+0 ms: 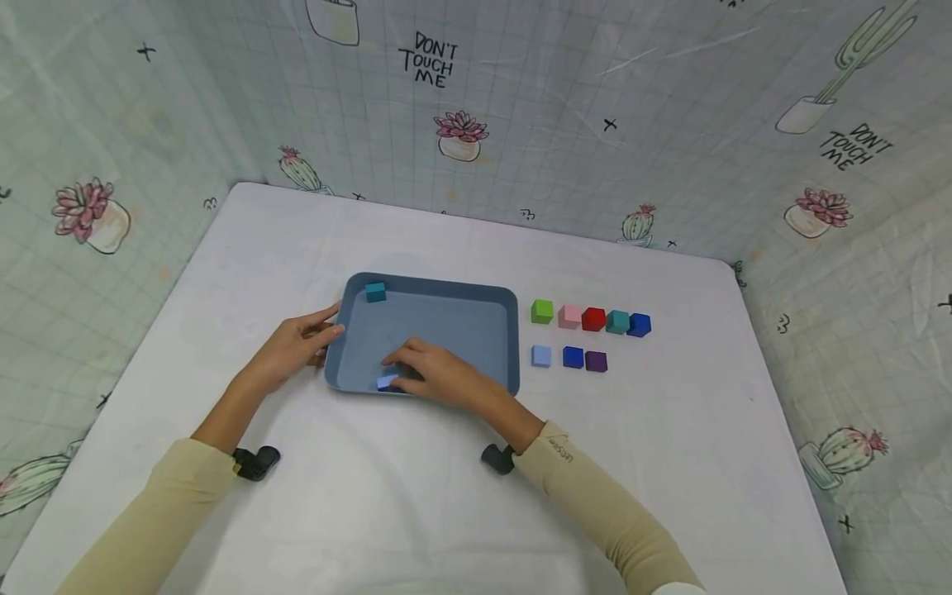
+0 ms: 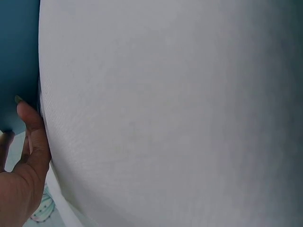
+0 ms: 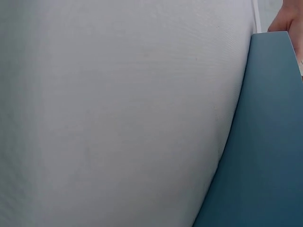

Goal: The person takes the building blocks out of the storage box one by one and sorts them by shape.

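A blue-grey tray lies on the white table. My left hand rests at its left end with extended fingers against the outer wall; in the left wrist view the left thumb touches the tray's side. My right hand reaches over the tray, thumb and index finger spread apart. Its thumb tip overlaps a light blue block beside the near wall, inside the tray's front left corner. A teal block sits in the back left corner. The right wrist view shows the tray's outer side, not the right hand.
Right of the tray stand two rows of blocks: green, pink, red, teal and blue behind; light blue, blue and purple in front. Patterned cloth hangs behind the table.
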### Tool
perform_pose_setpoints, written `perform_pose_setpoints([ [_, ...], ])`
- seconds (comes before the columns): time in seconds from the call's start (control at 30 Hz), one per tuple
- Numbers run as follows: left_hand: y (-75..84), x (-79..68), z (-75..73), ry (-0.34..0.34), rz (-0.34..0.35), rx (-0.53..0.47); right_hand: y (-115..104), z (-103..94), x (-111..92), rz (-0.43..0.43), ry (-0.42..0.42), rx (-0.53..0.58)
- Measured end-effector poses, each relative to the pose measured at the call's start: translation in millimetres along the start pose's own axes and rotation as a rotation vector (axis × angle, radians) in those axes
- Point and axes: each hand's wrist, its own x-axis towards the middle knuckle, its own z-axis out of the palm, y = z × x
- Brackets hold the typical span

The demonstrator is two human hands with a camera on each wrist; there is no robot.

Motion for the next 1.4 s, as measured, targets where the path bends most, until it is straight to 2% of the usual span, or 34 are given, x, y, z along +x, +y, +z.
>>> perform_pose_setpoints([
  [0.27, -0.9, 0.7, 0.1, -0.007, -0.004, -0.006, 0.4, 4.5, 1.8, -0.012, 0.104, -0.074],
  [0.4, -1.1, 0.7, 1.0, -0.009, -0.003, -0.001, -0.3, 6.0, 3.7, 0.043, 0.149, -0.122],
  [0.5, -0.4, 1.0, 1.3, -0.008, -0.002, 0.000, 0.4, 7.1, 4.3, 0.089, 0.183, -0.115],
  [0.6, 1.1, 1.2, 0.7, -0.008, -0.003, 0.003, 2.7, 8.0, 5.1, 0.092, 0.203, -0.107],
  [0.67, 2.0, 1.1, -0.3, -0.009, -0.005, 0.005, 3.4, 7.2, 5.4, 0.068, 0.187, -0.106],
  [0.83, 0.5, 1.6, 0.1, -0.008, -0.004, 0.004, 1.4, 5.7, 7.2, 0.040, 0.084, -0.126],
  [1.17, -0.4, 0.5, 1.9, -0.005, -0.003, -0.008, 3.1, 7.8, 5.3, 0.239, 0.111, -0.080],
  [1.23, 0.2, 0.4, 1.7, -0.002, -0.007, -0.003, 4.7, 6.5, 5.0, 0.230, 0.085, -0.091],
  [1.4, -0.5, 1.0, 1.3, 0.010, -0.014, 0.009, 6.6, 2.3, 4.5, 0.137, -0.035, -0.127],
])
